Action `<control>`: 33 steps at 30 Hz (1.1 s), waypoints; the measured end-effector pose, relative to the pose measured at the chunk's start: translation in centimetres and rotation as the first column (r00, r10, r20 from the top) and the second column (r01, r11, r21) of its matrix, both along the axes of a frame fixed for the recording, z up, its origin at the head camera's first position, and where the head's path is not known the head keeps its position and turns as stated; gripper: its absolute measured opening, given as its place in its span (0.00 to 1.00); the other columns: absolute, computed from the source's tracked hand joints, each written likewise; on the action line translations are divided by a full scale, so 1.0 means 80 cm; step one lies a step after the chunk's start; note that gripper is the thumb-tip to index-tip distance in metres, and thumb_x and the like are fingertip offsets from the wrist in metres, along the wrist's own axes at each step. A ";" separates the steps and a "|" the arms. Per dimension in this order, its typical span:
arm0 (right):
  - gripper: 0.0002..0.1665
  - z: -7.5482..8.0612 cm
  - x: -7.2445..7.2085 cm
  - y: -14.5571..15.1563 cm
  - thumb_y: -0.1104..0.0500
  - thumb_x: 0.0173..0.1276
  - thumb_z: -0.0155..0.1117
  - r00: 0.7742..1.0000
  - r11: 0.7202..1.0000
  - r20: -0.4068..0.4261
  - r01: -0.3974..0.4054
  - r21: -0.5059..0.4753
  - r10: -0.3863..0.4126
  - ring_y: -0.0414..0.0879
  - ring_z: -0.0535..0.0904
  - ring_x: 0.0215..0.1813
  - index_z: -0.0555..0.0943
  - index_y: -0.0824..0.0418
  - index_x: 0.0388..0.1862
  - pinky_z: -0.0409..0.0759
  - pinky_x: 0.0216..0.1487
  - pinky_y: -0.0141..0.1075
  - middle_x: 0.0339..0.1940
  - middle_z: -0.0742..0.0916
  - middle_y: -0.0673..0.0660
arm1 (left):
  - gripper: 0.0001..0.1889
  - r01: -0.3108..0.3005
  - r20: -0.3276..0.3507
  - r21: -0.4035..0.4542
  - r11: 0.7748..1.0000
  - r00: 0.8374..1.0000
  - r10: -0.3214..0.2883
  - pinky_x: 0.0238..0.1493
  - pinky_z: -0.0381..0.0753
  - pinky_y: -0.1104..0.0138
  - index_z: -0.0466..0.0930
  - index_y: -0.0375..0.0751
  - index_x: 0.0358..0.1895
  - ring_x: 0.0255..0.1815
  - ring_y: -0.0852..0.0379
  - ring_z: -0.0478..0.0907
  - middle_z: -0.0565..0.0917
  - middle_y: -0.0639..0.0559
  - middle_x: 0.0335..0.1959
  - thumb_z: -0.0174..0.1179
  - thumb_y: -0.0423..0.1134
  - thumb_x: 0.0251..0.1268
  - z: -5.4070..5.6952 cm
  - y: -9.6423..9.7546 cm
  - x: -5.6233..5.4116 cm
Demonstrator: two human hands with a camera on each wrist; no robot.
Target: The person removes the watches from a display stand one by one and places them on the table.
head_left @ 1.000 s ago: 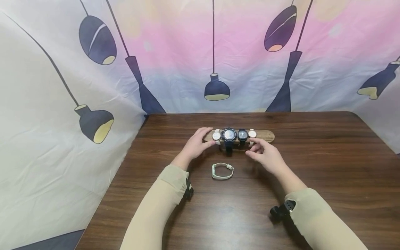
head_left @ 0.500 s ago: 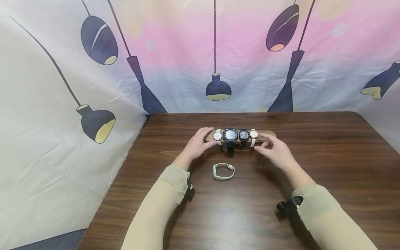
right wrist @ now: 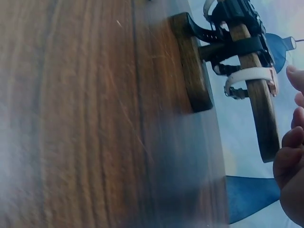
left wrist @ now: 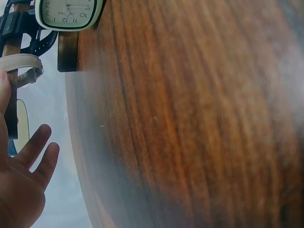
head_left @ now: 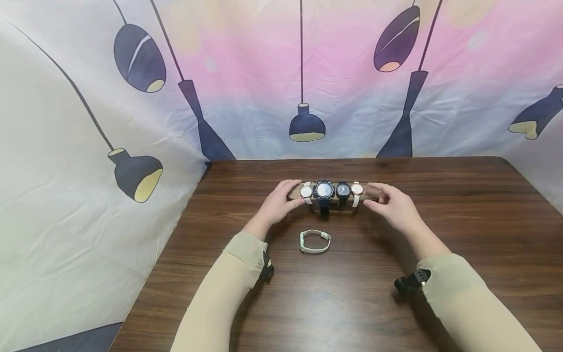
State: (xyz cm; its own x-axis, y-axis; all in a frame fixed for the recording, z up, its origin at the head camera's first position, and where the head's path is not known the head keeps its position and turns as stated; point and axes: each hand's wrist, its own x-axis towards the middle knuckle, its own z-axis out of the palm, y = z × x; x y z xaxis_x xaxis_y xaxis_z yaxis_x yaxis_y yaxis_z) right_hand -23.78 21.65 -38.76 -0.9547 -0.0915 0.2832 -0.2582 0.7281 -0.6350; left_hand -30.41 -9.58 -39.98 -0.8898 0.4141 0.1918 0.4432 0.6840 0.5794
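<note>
A wooden watch stand bears several wristwatches in a row: a white-strapped watch at the left, a large black watch, a square black watch and another white-strapped watch. My left hand holds the stand's left end, thumb at the near side by the white strap; two fingers stretch out in the left wrist view. My right hand is at the stand's right end, thumb and forefinger spread around it; its fingers are loosely bent beside the bar end in the right wrist view.
A pale green-white watch, its strap buckled in a loop, lies on the brown wooden table in front of the stand. Behind the table hangs a cloth printed with lamps.
My right hand has moved rightward, from the right white-strapped watch to the stand's right end. My left hand stays at the left end; the loose watch lies in the same place.
</note>
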 end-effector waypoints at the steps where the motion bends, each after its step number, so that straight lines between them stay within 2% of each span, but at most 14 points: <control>1: 0.31 0.000 -0.002 0.002 0.50 0.63 0.66 1.000 1.000 -0.009 0.000 0.012 0.001 0.49 0.68 0.29 0.73 0.63 0.62 0.67 0.30 0.40 0.29 0.74 0.56 | 0.32 0.001 0.000 0.000 1.000 1.000 -0.001 0.64 0.63 0.57 0.64 0.50 0.68 0.66 0.53 0.63 0.65 0.50 0.67 0.60 0.52 0.62 0.000 0.000 0.000; 7: 0.31 0.002 -0.006 0.008 0.50 0.61 0.67 0.999 0.999 -0.037 0.011 0.049 -0.010 0.49 0.67 0.35 0.75 0.61 0.61 0.66 0.35 0.42 0.33 0.72 0.58 | 0.32 0.009 0.005 0.007 1.000 1.000 -0.009 0.63 0.63 0.57 0.64 0.50 0.69 0.66 0.53 0.63 0.64 0.50 0.67 0.60 0.53 0.62 0.001 -0.001 0.000; 11: 0.32 0.001 -0.007 0.008 0.48 0.60 0.68 1.000 0.999 -0.028 0.014 0.049 -0.012 0.49 0.65 0.37 0.75 0.58 0.61 0.65 0.35 0.41 0.38 0.70 0.58 | 0.32 0.015 -0.005 0.007 1.000 1.000 -0.015 0.63 0.63 0.57 0.64 0.49 0.68 0.65 0.52 0.63 0.65 0.50 0.66 0.59 0.53 0.62 -0.001 -0.001 -0.001; 17: 0.34 0.001 -0.010 0.008 0.45 0.60 0.68 1.000 0.998 -0.007 0.002 0.058 -0.002 0.50 0.65 0.40 0.75 0.56 0.62 0.64 0.37 0.42 0.42 0.68 0.59 | 0.32 0.007 0.015 -0.001 1.000 1.000 -0.007 0.63 0.63 0.56 0.64 0.49 0.69 0.66 0.53 0.63 0.64 0.51 0.67 0.59 0.52 0.63 0.000 0.000 -0.001; 28: 0.34 0.010 -0.019 0.007 0.42 0.60 0.66 0.999 0.993 0.030 -0.028 0.117 0.024 0.51 0.65 0.38 0.75 0.55 0.62 0.64 0.34 0.42 0.42 0.68 0.60 | 0.32 0.013 0.013 -0.009 1.000 1.000 -0.013 0.63 0.63 0.57 0.64 0.49 0.69 0.66 0.53 0.63 0.64 0.51 0.67 0.60 0.52 0.63 0.002 0.002 -0.001; 33: 0.36 0.014 -0.023 0.002 0.38 0.60 0.64 0.996 0.990 0.080 -0.043 0.138 0.032 0.52 0.67 0.39 0.74 0.53 0.64 0.66 0.36 0.44 0.43 0.67 0.59 | 0.32 0.009 0.019 -0.011 1.000 1.000 -0.009 0.63 0.64 0.57 0.64 0.49 0.69 0.65 0.53 0.63 0.65 0.51 0.67 0.60 0.52 0.63 0.004 0.001 0.000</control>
State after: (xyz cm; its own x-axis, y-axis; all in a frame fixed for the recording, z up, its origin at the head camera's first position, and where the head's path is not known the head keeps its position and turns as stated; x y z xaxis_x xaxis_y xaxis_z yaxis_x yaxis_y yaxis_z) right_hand -25.61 21.82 -37.68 -0.9683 -0.1608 0.1911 -0.2411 0.8015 -0.5472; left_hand -30.40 -9.54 -39.66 -0.8894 0.4244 0.1697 0.4383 0.6866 0.5800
